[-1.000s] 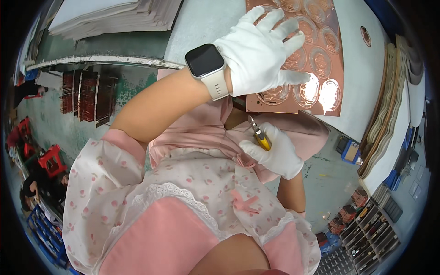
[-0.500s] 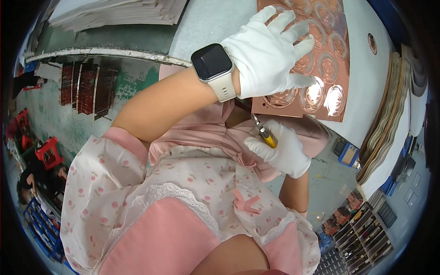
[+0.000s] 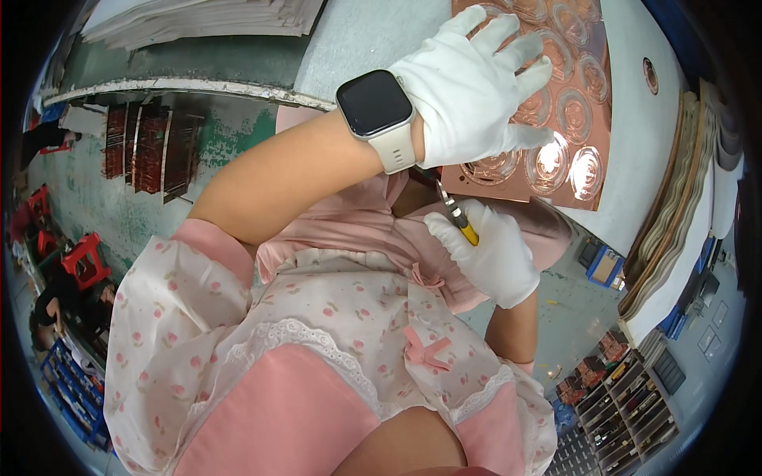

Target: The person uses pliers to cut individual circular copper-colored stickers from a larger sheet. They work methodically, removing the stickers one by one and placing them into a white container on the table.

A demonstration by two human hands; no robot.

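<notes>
White table (image 3: 639,143): left hand (image 3: 476,95) spread over copper sheet (image 3: 565,139), right hand (image 3: 494,255) gripping, maybe, pliers (image 3: 460,222), tip toward sheet's near corner.

Bright light is falling over the left hand (image 3: 468,99) and the right hand (image 3: 496,254), while glare is whitening the copper sheet (image 3: 573,115) past the left thumb. Farther from the hands, lens distortion is curving surroundings and black is swallowing corners.

A rack (image 3: 151,155) stands on the floor (image 3: 131,224). Above it in view lies a paper stack (image 3: 202,21); below it, a red stool (image 3: 87,262); far right of it, a blue box (image 3: 606,268) and a shelf (image 3: 627,408).
</notes>
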